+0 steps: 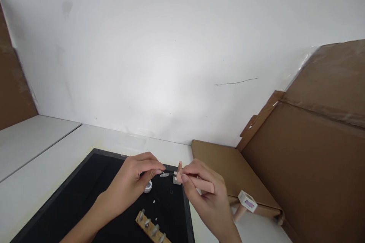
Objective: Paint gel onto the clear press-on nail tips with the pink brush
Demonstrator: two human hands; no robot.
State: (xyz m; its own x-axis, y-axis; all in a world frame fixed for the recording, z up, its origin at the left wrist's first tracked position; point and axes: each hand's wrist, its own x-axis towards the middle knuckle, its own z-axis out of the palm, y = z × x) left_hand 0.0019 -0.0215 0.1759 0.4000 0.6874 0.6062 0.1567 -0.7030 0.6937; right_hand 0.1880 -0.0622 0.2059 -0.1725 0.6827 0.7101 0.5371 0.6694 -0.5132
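Note:
Above the black mat (94, 182), my left hand (134, 176) pinches one end of a small, shiny, clear piece (164, 175). My right hand (203, 190) is closed around a pink cylindrical tool (201, 184), whose thin dark tip points left and meets or nearly meets the clear piece. A small white block (176, 178) lies behind the tool tip. Partly behind my left hand is a small round white container (148, 186). Nearer me, a wooden strip (151, 228) holds several greyish, rounded pieces in a row.
A flat cardboard box (228, 171) lies at the right. Beside it a white box with a purple label (247, 201) rests by a pink cylinder (239, 212). Cardboard panels (319, 152) stand at the right, and a white wall (159, 53) rises behind.

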